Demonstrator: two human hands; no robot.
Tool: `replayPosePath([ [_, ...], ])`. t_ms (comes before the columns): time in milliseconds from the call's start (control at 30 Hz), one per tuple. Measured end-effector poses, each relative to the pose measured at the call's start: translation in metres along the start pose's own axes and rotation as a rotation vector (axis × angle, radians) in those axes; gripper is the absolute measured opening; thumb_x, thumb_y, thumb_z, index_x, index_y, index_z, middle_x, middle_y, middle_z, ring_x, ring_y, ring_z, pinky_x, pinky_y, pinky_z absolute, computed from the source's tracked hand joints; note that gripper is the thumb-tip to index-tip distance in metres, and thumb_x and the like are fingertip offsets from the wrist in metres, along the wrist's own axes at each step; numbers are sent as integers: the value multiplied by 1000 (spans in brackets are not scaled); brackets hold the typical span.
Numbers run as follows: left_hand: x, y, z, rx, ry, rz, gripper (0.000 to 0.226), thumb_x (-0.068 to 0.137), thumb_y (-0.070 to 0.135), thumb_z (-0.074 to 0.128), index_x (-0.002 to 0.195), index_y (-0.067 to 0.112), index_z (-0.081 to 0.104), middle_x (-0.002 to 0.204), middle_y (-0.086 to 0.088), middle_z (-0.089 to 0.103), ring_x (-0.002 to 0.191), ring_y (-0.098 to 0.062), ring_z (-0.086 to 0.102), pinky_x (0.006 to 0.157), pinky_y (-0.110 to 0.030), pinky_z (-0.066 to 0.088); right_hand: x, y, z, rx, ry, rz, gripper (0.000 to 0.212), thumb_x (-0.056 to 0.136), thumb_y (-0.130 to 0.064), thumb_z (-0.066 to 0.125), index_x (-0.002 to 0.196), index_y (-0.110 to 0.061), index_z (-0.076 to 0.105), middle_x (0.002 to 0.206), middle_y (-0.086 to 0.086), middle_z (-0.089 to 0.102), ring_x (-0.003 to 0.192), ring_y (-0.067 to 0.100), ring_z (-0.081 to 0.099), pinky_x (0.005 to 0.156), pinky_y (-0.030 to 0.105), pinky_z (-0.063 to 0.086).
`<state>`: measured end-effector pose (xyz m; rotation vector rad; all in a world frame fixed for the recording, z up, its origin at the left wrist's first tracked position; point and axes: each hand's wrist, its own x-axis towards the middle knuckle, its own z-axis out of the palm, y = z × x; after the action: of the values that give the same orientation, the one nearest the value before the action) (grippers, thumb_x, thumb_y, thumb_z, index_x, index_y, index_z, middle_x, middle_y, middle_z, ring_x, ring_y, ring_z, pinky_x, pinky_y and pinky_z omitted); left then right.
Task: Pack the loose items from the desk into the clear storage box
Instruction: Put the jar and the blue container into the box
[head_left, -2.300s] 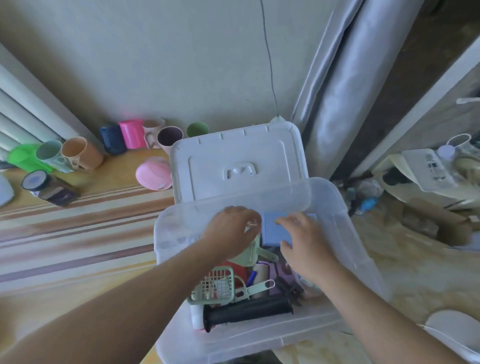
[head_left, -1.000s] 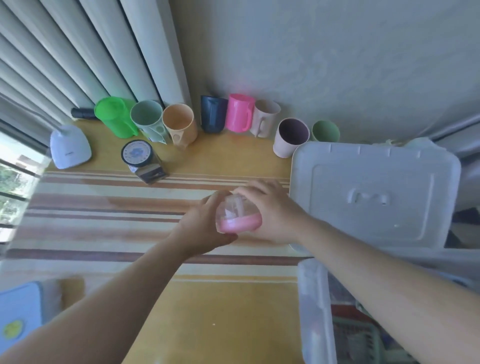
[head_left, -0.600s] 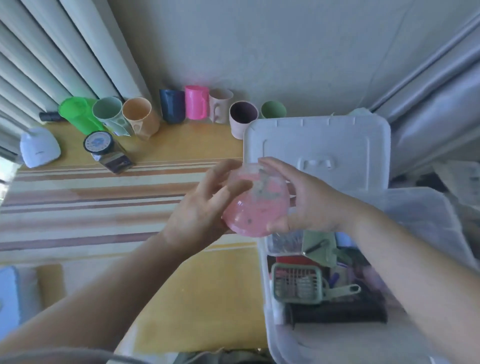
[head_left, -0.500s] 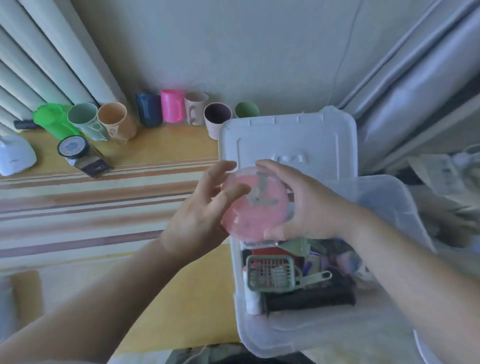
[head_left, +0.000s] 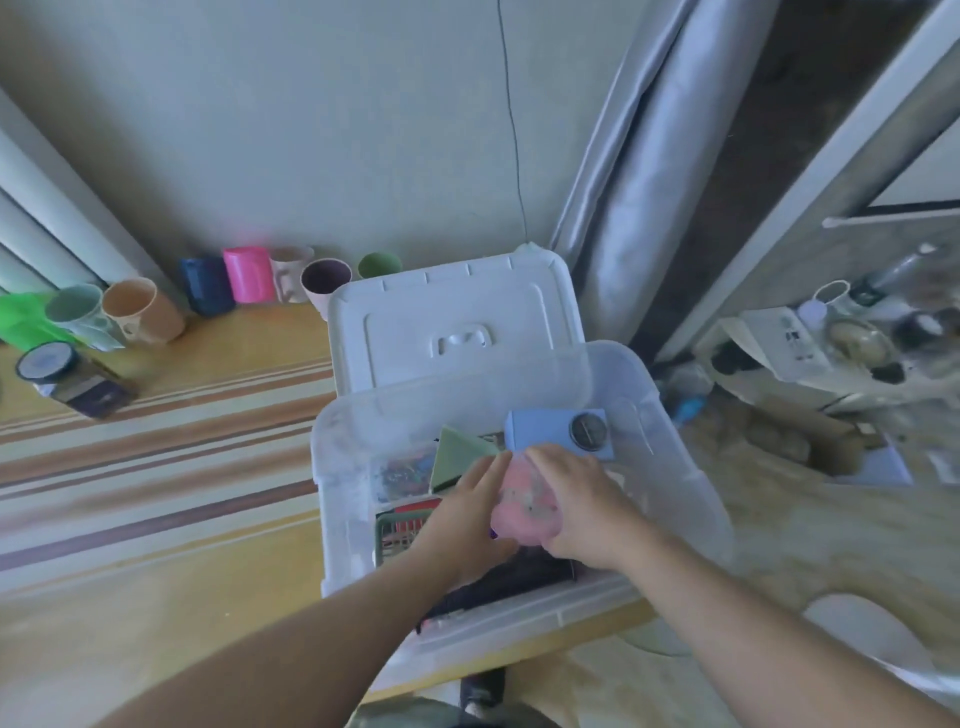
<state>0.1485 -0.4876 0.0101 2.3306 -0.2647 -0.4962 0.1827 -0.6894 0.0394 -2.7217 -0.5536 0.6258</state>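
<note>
Now both hands are down inside the clear storage box (head_left: 670, 462) at the right edge of the table (head_left: 156, 519), with the pink container (head_left: 524, 512) held between them: the left hand (head_left: 467, 519) lies against its left side with fingers almost straight, and the right hand (head_left: 576, 499) curls over its right side. It seems to me the step in hand is to set this item on top of the things already packed, near the blue box (head_left: 545, 434) and the green basket (head_left: 395, 530). Next, I think, both hands must let go and return to the cups (head_left: 244, 283) at the far edge.
</note>
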Motion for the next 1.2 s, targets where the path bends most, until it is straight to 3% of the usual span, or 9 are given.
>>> replayPosePath([
  [100,1,-6,8,44,36,-15,101,86,37,77,162,33,11,164,11,19,135,-18,46,102,-27,43,2,2,7,-67,-1,68,82,63,-27,80,128,-38,32,121,-14,39,111,28,50,85,53,52],
  [200,7,-5,16,58,39,-42,99,82,35,81,158,35,17,159,5,27,126,-22,55,98,-32,50,-1,0,2,-172,-25,110,87,68,-26,78,137,-35,27,133,-10,43,117,31,47,97,50,44],
  [333,12,0,11,165,-8,-58,95,78,33,80,153,30,21,154,-5,32,116,-33,62,92,-41,56,-6,-5,-7,-144,-96,151,86,65,-55,73,136,-38,28,136,-12,45,122,28,43,101,49,39],
  [433,6,-5,-1,262,-72,-48,95,82,47,71,157,29,15,153,-4,41,129,-32,54,102,-44,50,-2,-16,-8,-99,-171,176,96,58,-80,63,139,-40,28,138,-13,43,128,26,39,103,53,38],
  [500,-3,-9,-13,350,-112,-26,94,87,55,65,160,30,12,155,-3,42,138,-31,44,112,-46,41,5,-26,-10,-123,-192,176,102,62,-83,59,147,-39,22,148,-10,37,135,29,34,105,55,37],
  [600,-22,-16,-45,357,-30,-14,78,91,38,63,158,36,23,155,-1,39,143,-28,36,115,-45,38,22,-50,-15,-157,-98,86,96,70,-74,46,156,-41,20,160,-7,29,143,32,31,110,54,37],
  [733,-64,-53,-118,299,265,0,56,91,33,63,145,35,49,143,1,50,132,-24,47,107,-41,45,62,-108,-19,-16,150,-191,59,86,-45,68,141,-28,56,144,-4,46,135,27,40,106,50,47],
  [867,-119,-133,-202,265,519,-218,40,89,29,66,129,32,64,135,4,53,125,-22,49,105,-41,46,120,-195,-15,31,183,-360,49,89,-29,68,137,-25,61,141,-3,47,134,22,39,106,48,47],
  [1200,-198,-362,-324,142,481,-672,53,88,35,67,140,38,51,151,-4,36,138,-34,38,109,-46,42,302,-456,46,-106,1,-518,55,92,-24,63,146,-27,50,149,-1,42,134,27,40,103,48,47],
])
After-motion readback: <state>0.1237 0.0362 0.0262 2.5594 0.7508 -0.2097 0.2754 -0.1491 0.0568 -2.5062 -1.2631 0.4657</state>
